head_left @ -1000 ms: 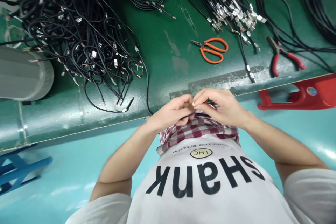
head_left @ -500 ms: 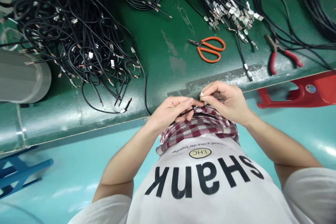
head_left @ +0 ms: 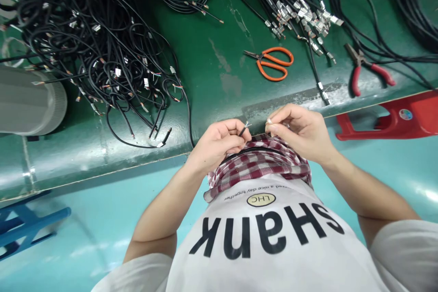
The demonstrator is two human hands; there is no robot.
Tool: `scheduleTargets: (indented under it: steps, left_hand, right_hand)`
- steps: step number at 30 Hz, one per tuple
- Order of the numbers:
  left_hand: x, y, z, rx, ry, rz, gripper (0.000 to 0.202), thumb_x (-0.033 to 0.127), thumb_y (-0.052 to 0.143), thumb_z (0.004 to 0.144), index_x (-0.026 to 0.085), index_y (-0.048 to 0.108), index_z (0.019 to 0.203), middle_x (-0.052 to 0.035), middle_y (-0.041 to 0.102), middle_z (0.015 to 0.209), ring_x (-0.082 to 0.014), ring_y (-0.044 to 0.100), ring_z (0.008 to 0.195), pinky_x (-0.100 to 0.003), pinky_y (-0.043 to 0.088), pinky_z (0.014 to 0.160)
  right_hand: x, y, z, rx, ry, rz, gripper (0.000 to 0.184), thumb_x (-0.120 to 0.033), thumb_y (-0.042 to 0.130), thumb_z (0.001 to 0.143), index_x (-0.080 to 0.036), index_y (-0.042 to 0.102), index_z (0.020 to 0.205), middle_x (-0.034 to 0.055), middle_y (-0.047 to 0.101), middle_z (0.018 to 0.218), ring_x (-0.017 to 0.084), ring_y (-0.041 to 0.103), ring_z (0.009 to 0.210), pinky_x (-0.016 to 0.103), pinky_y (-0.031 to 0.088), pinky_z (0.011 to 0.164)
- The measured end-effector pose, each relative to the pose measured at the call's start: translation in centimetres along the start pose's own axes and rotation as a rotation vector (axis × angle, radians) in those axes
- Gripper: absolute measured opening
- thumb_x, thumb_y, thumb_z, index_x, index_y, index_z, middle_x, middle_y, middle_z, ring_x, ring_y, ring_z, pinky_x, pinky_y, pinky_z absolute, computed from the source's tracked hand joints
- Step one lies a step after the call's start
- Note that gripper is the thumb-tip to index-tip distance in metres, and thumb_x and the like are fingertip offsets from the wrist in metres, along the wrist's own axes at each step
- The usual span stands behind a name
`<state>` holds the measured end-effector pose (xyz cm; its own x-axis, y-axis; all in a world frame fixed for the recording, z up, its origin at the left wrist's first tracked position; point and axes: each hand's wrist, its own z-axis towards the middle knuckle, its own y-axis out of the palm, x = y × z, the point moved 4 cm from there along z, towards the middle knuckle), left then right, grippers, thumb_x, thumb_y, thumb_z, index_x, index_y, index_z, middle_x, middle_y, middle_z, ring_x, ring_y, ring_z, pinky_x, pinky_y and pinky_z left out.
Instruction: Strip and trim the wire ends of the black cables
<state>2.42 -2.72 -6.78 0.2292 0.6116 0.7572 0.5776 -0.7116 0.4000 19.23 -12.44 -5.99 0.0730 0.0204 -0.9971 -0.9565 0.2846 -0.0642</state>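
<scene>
My left hand [head_left: 224, 139] pinches a black cable [head_left: 243, 129] close to its end, where fine bare wires fan out between thumb and forefinger. A short gap to the right, my right hand [head_left: 297, 130] is closed in a pinch on a small whitish piece [head_left: 269, 121], too small to name. Both hands are just above a red and white checked cloth [head_left: 253, 164] at my waist, by the table's front edge. Part of the cable runs across that cloth under my left hand.
Orange-handled scissors [head_left: 273, 64] and red-handled pliers [head_left: 359, 61] lie on the green table [head_left: 219, 86]. Tangled black cables [head_left: 102, 54] fill the left, beside a grey translucent container [head_left: 30, 100]. Cables with metal connectors [head_left: 301, 4] lie at the back right. A red stool [head_left: 393, 121] stands beneath the edge.
My hands have moved apart from each other. The cable end in my left hand now points up with its wires spread, and my right hand has shifted slightly right.
</scene>
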Motion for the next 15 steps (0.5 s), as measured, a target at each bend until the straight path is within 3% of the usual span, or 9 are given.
scheduleTargets:
  steps: [4,7,9,15]
  left_hand:
    - [-0.29,-0.03,-0.43,-0.012,0.016,0.108,0.014,0.007,0.063,0.072,0.015,0.068,0.082,-0.0025,0.062,0.081,-0.0063,0.047,0.06,-0.019,0.031,0.053]
    - [-0.6,-0.24,-0.55,-0.024,0.004,0.101,0.01,0.005,0.062,0.068,0.014,0.065,0.072,-0.0027,0.059,0.077,-0.0062,0.042,0.057,-0.021,0.025,0.05]
    - [-0.71,-0.38,-0.56,-0.029,-0.023,0.066,0.005,0.009,0.061,0.07,0.013,0.064,0.069,-0.0034,0.056,0.072,-0.0055,0.035,0.053,-0.023,0.019,0.048]
    - [-0.67,-0.3,-0.52,-0.041,-0.039,0.028,0.025,0.023,0.06,0.083,0.011,0.057,0.061,-0.0053,0.054,0.068,-0.0054,0.034,0.051,-0.024,0.018,0.047]
  right_hand:
    - [0.04,0.07,0.14,-0.003,0.005,-0.004,0.011,-0.025,0.073,0.088,-0.019,0.066,0.093,0.0033,0.068,0.089,0.013,0.063,0.072,0.026,0.054,0.064]
    - [0.19,0.1,0.15,-0.004,0.005,0.002,0.012,-0.026,0.073,0.088,-0.019,0.065,0.094,0.003,0.068,0.088,0.013,0.062,0.07,0.026,0.054,0.064]
    - [0.27,0.09,0.12,-0.002,0.006,0.001,0.012,-0.027,0.073,0.088,-0.019,0.065,0.093,0.0031,0.068,0.088,0.013,0.063,0.07,0.026,0.054,0.064]
    - [0.25,0.02,0.07,0.0,0.01,0.008,0.011,-0.025,0.073,0.088,-0.019,0.066,0.093,0.0031,0.068,0.087,0.013,0.063,0.071,0.026,0.054,0.065]
